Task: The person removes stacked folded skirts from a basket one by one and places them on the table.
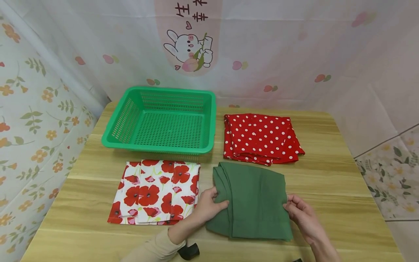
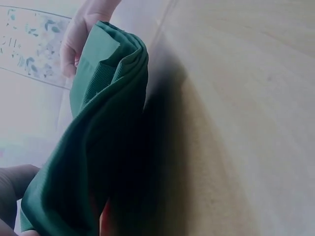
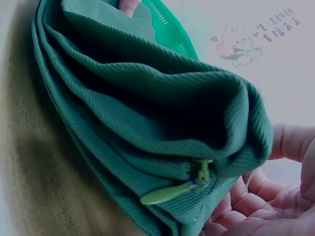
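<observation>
A folded green cushion cover (image 1: 255, 203) lies across my two hands at the front of the table, its layers raised off the wood in the left wrist view. My left hand (image 1: 207, 207) grips its left edge, thumb on top and fingers beneath. At the right edge, my right hand (image 1: 302, 214) pinches the cloth between thumb and fingers. Close up in the right wrist view, the stacked folds show a zipper with a green pull tab (image 3: 167, 192). To the left sits a folded white cloth with red poppies (image 1: 157, 193); behind is a folded red polka-dot cloth (image 1: 260, 136).
A green plastic basket (image 1: 209, 142) with slotted sides stands at the back left of the wooden table (image 1: 327, 174). Behind the table hangs a printed curtain (image 1: 262, 43), and a flowered curtain (image 1: 39, 134) borders the left side.
</observation>
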